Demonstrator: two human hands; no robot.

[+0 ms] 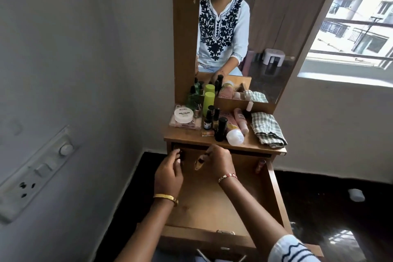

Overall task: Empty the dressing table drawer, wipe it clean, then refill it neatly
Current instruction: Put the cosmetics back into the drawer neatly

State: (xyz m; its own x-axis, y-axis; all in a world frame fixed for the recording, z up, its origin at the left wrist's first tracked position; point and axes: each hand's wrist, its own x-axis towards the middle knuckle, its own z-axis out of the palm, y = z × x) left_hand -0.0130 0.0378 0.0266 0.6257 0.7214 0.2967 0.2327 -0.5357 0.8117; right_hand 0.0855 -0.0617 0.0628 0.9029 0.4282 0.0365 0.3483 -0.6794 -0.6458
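The wooden drawer [276, 200] of the dressing table is pulled out toward me, its floor mostly bare. My left hand [169, 171] reaches into the back left corner and pinches a small dark bottle [181, 154]. My right hand [219, 160] is beside it and grips a small amber bottle [198, 164] that hangs tilted from its fingers. A small pink-and-orange tube [260, 165] stands at the drawer's back right. On the tabletop [251, 144] stand several bottles, a white nail polish remover tub [184, 115], a lime-green bottle [208, 102] and a folded checked cloth [268, 128].
A mirror [244, 27] rises behind the tabletop and reflects me. A grey wall with a switchboard [36, 174] is close on the left. A window [357, 23] is at the right. The dark floor holds a small white object [356, 194].
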